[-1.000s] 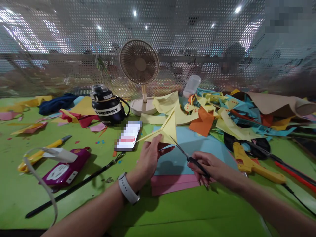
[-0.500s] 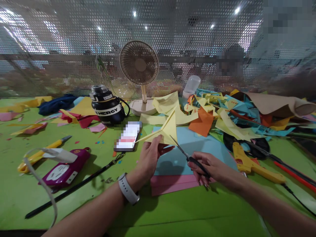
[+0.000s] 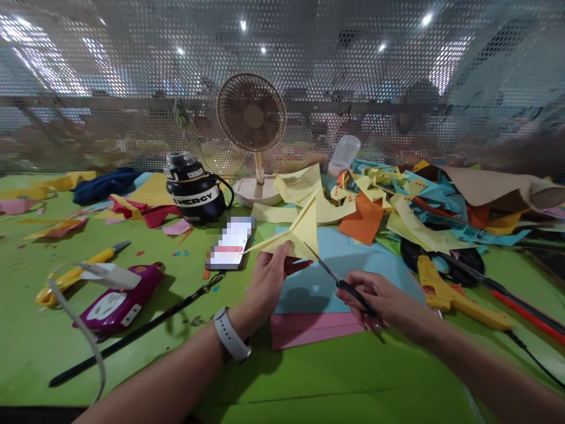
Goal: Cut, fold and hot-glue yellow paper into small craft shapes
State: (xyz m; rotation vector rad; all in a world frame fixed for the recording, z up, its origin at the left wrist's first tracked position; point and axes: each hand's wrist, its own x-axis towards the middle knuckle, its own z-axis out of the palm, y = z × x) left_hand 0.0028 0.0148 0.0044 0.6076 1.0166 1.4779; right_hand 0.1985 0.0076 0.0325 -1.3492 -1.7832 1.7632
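My left hand pinches a folded piece of pale yellow paper, thumb on top and fingers beneath. The paper has sharp points, one reaching up and one stretching left toward the phone. In my right hand are black-handled scissors, fingers wrapped round the handles. Their blades point up and left, with the tip at the lower right edge of the yellow paper; whether they cut into it I cannot tell. Below both hands lie light blue paper sheets and pink paper.
A phone, a purple power strip and a yellow cutter lie left. Behind stand a black bottle and a fan. Right are a yellow glue gun and orange paper among heaped scraps.
The whole view has shifted slightly, so things appear a little further right. Both hands, the yellow paper and the scissors keep nearly the same pose.
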